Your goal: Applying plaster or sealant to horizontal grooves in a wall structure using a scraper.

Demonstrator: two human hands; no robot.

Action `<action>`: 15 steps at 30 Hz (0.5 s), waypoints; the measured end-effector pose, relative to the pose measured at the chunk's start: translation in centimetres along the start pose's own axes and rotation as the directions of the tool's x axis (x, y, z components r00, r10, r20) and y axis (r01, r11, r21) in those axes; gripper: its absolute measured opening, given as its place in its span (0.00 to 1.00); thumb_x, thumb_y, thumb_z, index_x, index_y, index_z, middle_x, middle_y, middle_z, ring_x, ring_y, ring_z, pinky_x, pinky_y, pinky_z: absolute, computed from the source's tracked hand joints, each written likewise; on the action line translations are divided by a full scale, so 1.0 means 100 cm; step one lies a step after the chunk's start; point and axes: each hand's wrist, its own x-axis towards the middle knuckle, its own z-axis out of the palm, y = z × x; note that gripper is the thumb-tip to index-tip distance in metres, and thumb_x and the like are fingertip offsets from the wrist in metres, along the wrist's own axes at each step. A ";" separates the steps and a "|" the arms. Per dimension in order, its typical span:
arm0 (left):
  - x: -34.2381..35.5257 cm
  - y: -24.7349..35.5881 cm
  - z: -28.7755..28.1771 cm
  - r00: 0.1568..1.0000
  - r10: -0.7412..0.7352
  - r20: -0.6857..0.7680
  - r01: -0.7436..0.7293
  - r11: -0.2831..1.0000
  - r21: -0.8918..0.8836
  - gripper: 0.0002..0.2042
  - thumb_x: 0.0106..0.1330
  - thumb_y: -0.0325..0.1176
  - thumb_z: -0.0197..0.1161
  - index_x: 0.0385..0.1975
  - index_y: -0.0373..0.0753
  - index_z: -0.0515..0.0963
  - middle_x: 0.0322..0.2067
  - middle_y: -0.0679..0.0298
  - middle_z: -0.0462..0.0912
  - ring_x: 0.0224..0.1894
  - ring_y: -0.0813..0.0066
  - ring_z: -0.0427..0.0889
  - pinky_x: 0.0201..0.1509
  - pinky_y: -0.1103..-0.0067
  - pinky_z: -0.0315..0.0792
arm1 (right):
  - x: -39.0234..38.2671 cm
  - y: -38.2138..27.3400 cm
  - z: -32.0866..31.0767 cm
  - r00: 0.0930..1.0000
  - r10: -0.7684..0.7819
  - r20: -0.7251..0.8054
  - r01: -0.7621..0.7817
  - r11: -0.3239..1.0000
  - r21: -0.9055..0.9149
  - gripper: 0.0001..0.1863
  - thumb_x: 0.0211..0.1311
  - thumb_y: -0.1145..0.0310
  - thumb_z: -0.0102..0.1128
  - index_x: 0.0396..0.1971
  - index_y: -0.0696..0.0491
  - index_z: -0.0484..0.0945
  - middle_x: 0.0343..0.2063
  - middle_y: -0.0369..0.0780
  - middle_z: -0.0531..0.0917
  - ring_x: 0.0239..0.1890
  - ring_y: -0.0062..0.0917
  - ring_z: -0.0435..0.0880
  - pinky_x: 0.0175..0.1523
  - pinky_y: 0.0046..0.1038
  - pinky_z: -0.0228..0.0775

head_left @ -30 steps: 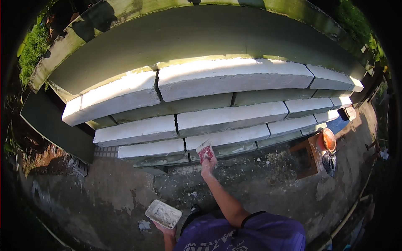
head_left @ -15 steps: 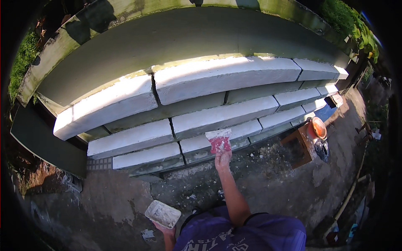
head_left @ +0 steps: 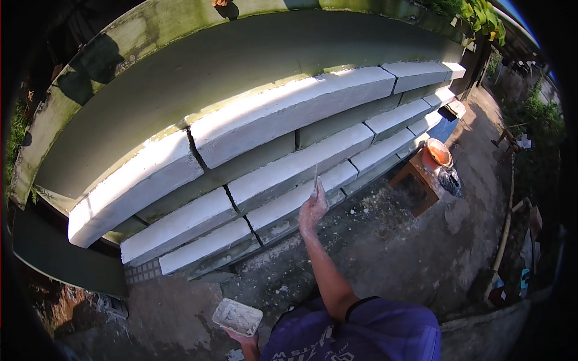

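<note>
My right hand (head_left: 313,212) is closed around a putty scraper (head_left: 316,174). It is seen edge-on, a thin upright line in front of the lower rows of white-coated, block-like ledges (head_left: 301,171). Whether its blade touches them I cannot tell. White smears cover the hand and wrist. Low in the view, my left hand (head_left: 242,339) grips from below a shallow rectangular tub (head_left: 260,317) with whitish paste inside. Most of the left fingers are hidden under the tub. Dark gaps divide the ledges, which rise in steps against a grey-green wall (head_left: 241,66).
A wooden stool (head_left: 428,188) stands at the right of the ledges with an orange-red bucket (head_left: 437,155) on it and a dark plastic bag (head_left: 450,182) beside. White crumbs dot the concrete floor (head_left: 385,259). A long pole (head_left: 504,234) lies at far right.
The view has swung, so the ledges sit lower at the left. My right hand has turned the scraper from its broad pink face to its thin edge. The tub stays in my left hand.
</note>
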 end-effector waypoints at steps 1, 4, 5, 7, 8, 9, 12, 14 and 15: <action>0.003 0.003 -0.001 0.996 0.029 0.081 -0.022 0.996 -0.087 0.33 0.68 0.64 0.34 0.67 0.52 0.57 0.66 0.65 0.60 0.65 0.57 0.62 0.65 0.55 0.60 | 0.019 0.024 0.003 1.000 0.000 -0.022 0.000 1.000 -0.003 0.20 0.66 0.76 0.46 0.57 0.62 0.70 0.53 0.51 0.77 0.55 0.38 0.77 0.60 0.34 0.65; 0.015 0.004 -0.005 0.980 -0.201 0.012 0.085 0.356 -0.931 0.32 0.69 0.63 0.32 0.68 0.51 0.56 0.67 0.65 0.58 0.66 0.56 0.61 0.66 0.54 0.59 | 0.053 0.062 0.011 0.978 0.090 -0.186 -0.090 0.996 0.007 0.21 0.67 0.77 0.45 0.59 0.61 0.68 0.56 0.51 0.75 0.55 0.39 0.77 0.61 0.33 0.64; 0.016 0.000 -0.012 0.980 -0.198 0.019 0.090 0.358 -0.930 0.32 0.69 0.63 0.32 0.68 0.51 0.56 0.67 0.65 0.58 0.66 0.56 0.61 0.66 0.54 0.59 | 0.046 0.059 0.024 0.986 0.104 -0.134 -0.098 0.994 0.052 0.22 0.66 0.78 0.45 0.60 0.61 0.67 0.57 0.51 0.73 0.58 0.38 0.75 0.62 0.32 0.63; 0.019 -0.008 -0.030 0.935 0.256 0.246 -0.349 0.794 0.499 0.32 0.70 0.62 0.29 0.68 0.50 0.55 0.67 0.64 0.58 0.66 0.56 0.60 0.67 0.54 0.57 | 0.017 0.037 0.053 0.997 0.078 -0.027 -0.075 0.993 0.096 0.23 0.66 0.80 0.45 0.61 0.60 0.66 0.60 0.50 0.70 0.63 0.35 0.69 0.64 0.29 0.60; 0.021 -0.005 -0.021 0.934 0.248 0.255 -0.347 0.796 0.496 0.32 0.70 0.62 0.29 0.68 0.50 0.55 0.67 0.64 0.58 0.66 0.56 0.60 0.67 0.54 0.57 | -0.005 0.022 0.054 0.999 0.040 0.012 -0.041 0.996 0.082 0.24 0.65 0.81 0.45 0.61 0.60 0.66 0.61 0.49 0.69 0.65 0.33 0.66 0.66 0.28 0.58; 0.021 -0.001 -0.012 0.962 0.169 0.216 -0.256 0.834 0.488 0.32 0.70 0.62 0.28 0.68 0.50 0.55 0.68 0.64 0.57 0.67 0.56 0.60 0.67 0.54 0.56 | -0.027 0.008 0.050 0.990 0.041 0.138 -0.060 0.989 0.135 0.24 0.64 0.82 0.45 0.61 0.60 0.66 0.62 0.48 0.69 0.67 0.32 0.64 0.66 0.27 0.57; 0.019 0.009 0.007 0.980 0.083 0.180 -0.162 0.858 0.488 0.32 0.70 0.62 0.27 0.68 0.50 0.54 0.68 0.64 0.56 0.67 0.57 0.59 0.68 0.54 0.55 | -0.089 -0.015 0.036 0.898 -0.061 0.437 -0.080 0.952 0.296 0.25 0.62 0.84 0.46 0.61 0.60 0.66 0.63 0.47 0.68 0.67 0.30 0.63 0.66 0.24 0.56; 0.030 0.002 0.018 0.974 0.053 0.220 -0.157 0.857 0.490 0.32 0.70 0.62 0.27 0.68 0.50 0.54 0.69 0.64 0.56 0.67 0.57 0.59 0.68 0.55 0.55 | -0.090 0.003 0.013 0.834 0.045 0.550 -0.239 0.928 0.286 0.21 0.66 0.80 0.45 0.59 0.62 0.68 0.59 0.47 0.73 0.62 0.28 0.69 0.64 0.23 0.59; 0.035 -0.002 0.014 0.953 0.018 0.302 -0.077 0.980 0.184 0.33 0.70 0.62 0.27 0.69 0.50 0.54 0.69 0.64 0.55 0.67 0.58 0.59 0.68 0.55 0.55 | -0.083 0.011 0.000 0.767 0.125 0.630 -0.364 0.892 0.266 0.19 0.68 0.77 0.46 0.58 0.63 0.69 0.57 0.46 0.75 0.60 0.28 0.72 0.63 0.23 0.60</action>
